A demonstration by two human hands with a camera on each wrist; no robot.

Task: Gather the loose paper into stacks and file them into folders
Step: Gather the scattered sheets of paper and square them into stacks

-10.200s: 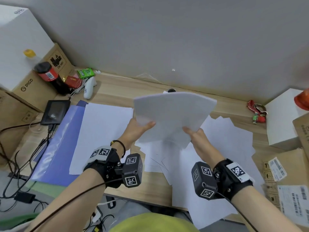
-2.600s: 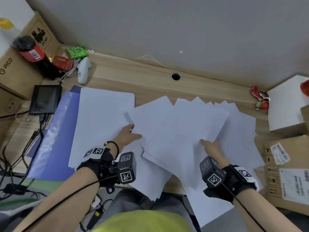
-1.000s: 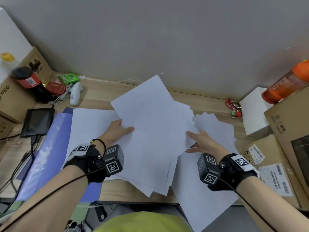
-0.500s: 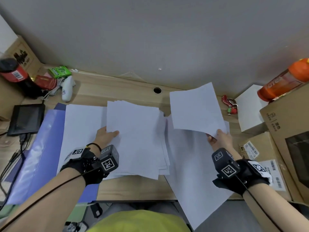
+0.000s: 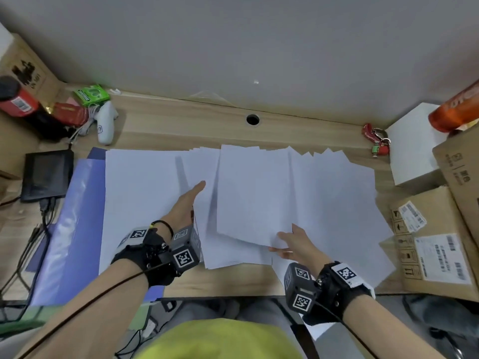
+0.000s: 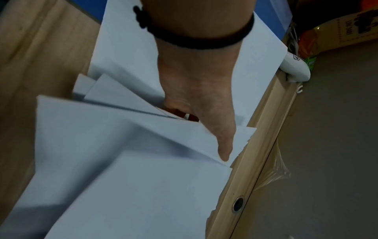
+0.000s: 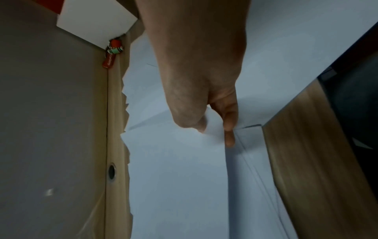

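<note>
My right hand (image 5: 285, 242) pinches the near right corner of a white sheet (image 5: 251, 193) between thumb and forefinger, seen close in the right wrist view (image 7: 214, 129). The sheet hangs low over the middle paper stack (image 5: 210, 244). Against that stack's left edge my left hand (image 5: 191, 195) stands on its side with fingers straight; in the left wrist view (image 6: 204, 97) some fingers are hidden behind paper. More white paper (image 5: 140, 203) lies on the open blue folder (image 5: 72, 216) at left. Several loose sheets (image 5: 337, 203) fan out on the right.
Cardboard boxes (image 5: 435, 242), a white box (image 5: 412, 149) and an orange bottle (image 5: 456, 112) crowd the right. A red keyring (image 5: 375, 141) lies near them. A white controller (image 5: 106, 123), a black screen (image 5: 46, 174) and cables occupy the left. A cable hole (image 5: 252, 119) is at the back.
My right hand has brought its sheet leftward and down from the right pile over the middle stack. My left hand has left the stack's top and now stands at its left edge.
</note>
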